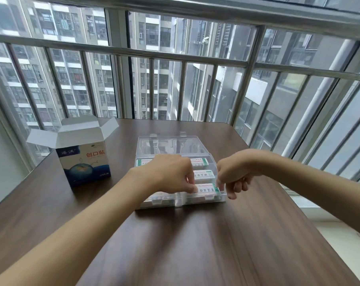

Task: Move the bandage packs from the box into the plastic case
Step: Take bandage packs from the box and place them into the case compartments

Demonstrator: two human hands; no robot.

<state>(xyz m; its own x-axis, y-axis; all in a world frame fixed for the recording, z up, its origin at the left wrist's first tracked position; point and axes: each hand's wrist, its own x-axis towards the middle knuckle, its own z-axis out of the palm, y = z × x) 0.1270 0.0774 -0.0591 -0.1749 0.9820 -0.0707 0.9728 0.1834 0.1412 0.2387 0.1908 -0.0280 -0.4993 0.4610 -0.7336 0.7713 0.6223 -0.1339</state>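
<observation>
White bandage pack (207, 189) between left hand (171, 174) and right hand (232, 174).

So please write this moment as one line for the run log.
left hand: pinching pack | right hand: at pack's right end | case: open, packs inside | box: open

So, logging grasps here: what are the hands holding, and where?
Both hands pinch the nearest bandage pack in the plastic case, one at each end.

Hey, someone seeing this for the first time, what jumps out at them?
Two hands, the left hand and right hand, meet over the clear plastic case mid-table, fingers on the nearest bandage pack. To the left stands the open blue-and-white box. Behind, a barred window shows apartment towers.
</observation>
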